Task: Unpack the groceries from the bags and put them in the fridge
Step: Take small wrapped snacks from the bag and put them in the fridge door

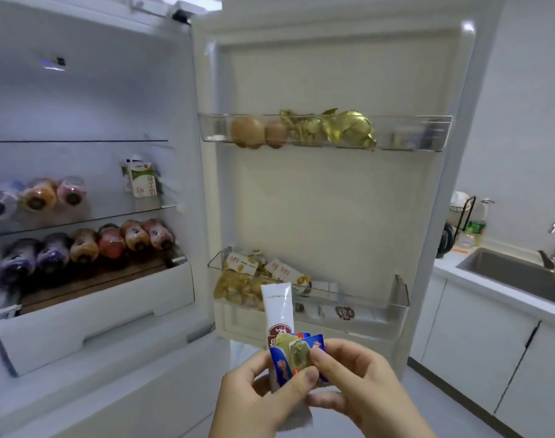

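The fridge stands open in front of me. My left hand and my right hand hold a small bundle of snack packets together just below the open door. A tall white stick packet stands up from the bundle. In front of it are small blue packets with a yellow-green picture, pinched between the thumbs and fingers of both hands. The lower door bin right behind the bundle holds yellow snack bags and small cartons. The upper door bin holds two kiwis and gold-wrapped items.
Inside the fridge, bottles lie in rows on two glass shelves, and a milk carton stands at the back. A white drawer sits below. To the right are a counter with a sink, a tap and a dish rack.
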A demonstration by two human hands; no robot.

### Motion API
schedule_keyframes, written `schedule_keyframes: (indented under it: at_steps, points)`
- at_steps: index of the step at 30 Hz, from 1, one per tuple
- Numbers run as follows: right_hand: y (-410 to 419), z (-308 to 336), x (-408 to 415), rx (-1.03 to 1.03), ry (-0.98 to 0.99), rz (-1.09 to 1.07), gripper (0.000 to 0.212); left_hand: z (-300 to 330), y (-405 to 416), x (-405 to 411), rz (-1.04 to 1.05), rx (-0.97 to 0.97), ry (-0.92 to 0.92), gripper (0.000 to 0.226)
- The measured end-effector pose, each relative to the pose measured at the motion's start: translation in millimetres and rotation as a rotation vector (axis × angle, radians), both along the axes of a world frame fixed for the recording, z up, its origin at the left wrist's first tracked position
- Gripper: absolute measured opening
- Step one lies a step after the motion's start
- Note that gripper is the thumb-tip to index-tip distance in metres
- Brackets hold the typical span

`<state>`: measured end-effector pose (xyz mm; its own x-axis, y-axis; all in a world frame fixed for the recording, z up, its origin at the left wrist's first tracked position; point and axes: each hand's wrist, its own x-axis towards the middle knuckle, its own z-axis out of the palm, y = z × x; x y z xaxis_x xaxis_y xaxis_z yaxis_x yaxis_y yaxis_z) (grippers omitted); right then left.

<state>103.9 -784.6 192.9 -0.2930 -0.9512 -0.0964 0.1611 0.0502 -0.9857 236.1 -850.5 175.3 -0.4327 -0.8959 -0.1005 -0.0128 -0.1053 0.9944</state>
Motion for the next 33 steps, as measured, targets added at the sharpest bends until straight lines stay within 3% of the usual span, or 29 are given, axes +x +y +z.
schedule_keyframes:
  at_steps: [5,10,16,18,23,29,33]
  points:
    - [-59,21,-12,-0.1,-0.035,-0.001,0.03,26,-50,-7,-0.046,-0.097,0.125,0.038]
    - [-111,37,-16,-0.185,-0.008,-0.008,0.032,50,-90,-14,0.059,-0.134,0.208,0.023]
    - [-155,35,-3,-0.182,-0.073,0.045,0.019,50,-126,-6,0.337,-0.064,0.201,0.032]
    - [-166,34,5,-0.174,-0.061,0.091,0.025,52,-133,2,0.374,-0.058,0.185,0.031]
    - [-182,41,23,-0.146,-0.106,0.183,0.039,59,-146,28,0.362,-0.104,0.128,0.04]
    - [-182,63,13,-0.155,-0.081,0.089,0.018,76,-160,41,0.227,-0.073,0.205,0.02]
    - [-171,77,0,-0.183,0.001,-0.007,0.015,82,-163,39,0.133,-0.003,0.255,0.028]
